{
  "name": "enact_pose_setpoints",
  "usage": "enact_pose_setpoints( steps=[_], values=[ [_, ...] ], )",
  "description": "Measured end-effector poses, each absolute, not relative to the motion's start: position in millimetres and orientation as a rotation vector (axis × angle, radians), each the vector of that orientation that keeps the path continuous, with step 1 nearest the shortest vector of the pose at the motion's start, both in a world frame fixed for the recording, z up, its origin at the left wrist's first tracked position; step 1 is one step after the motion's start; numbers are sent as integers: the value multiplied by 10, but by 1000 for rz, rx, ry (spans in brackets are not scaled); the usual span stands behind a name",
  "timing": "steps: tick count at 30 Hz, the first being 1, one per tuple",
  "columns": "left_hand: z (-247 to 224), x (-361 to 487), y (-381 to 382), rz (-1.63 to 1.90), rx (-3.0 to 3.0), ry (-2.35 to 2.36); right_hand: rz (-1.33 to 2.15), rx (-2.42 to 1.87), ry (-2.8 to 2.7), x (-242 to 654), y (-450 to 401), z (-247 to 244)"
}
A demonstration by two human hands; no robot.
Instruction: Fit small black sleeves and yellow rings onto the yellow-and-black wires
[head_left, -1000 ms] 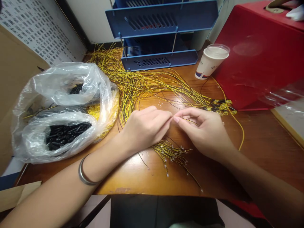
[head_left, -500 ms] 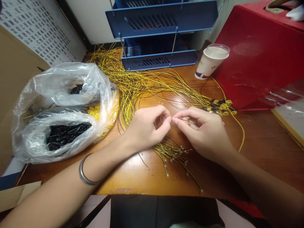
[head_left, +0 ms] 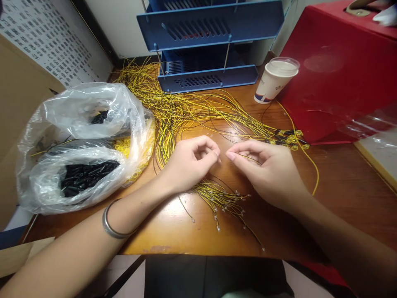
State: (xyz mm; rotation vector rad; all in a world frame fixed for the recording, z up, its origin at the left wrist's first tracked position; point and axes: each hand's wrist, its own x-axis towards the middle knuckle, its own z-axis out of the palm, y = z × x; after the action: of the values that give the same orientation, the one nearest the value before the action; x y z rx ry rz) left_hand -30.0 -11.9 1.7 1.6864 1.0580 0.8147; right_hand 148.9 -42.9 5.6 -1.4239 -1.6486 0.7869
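My right hand (head_left: 268, 171) is closed in a pinch, with a short stretch of thin wire (head_left: 249, 158) showing under its fingers. A small gap to the left, my left hand (head_left: 194, 163) also has thumb and forefinger pressed together; whatever lies between them is hidden or too small to name. Below the hands lies a fan of yellow and dark wires (head_left: 211, 194) with small clear tips. A long tangle of yellow and black wires (head_left: 173, 107) runs behind my left hand. At its right end are black and yellow capped ends (head_left: 291, 138).
Clear plastic bags (head_left: 37, 165) at left hold small black parts (head_left: 88, 176) and yellow parts (head_left: 124, 145). Blue stacked trays (head_left: 211, 78) stand at the back. A paper cup (head_left: 274, 80) is beside a large red box (head_left: 344, 74). The wooden table's front edge (head_left: 192, 251) is near me.
My fingertips were almost touching and have drawn apart. The left hand has shifted slightly left, the right hand slightly right. The wires, bags and cup stay in place.
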Motion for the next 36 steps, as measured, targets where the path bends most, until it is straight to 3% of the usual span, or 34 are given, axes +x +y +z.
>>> enact_pose_setpoints(
  steps=[5,9,36],
  values=[
    [-43,-371,-111,1042,2573,1010,842,-1424,-1615,1497,-422,64],
    [-46,-405,-91,1116,2899,886,854,-1431,-1620,1496,-426,61],
    [1,-413,-108,956,3097,871,943,-1451,-1576,1480,-426,91]
  ],
)
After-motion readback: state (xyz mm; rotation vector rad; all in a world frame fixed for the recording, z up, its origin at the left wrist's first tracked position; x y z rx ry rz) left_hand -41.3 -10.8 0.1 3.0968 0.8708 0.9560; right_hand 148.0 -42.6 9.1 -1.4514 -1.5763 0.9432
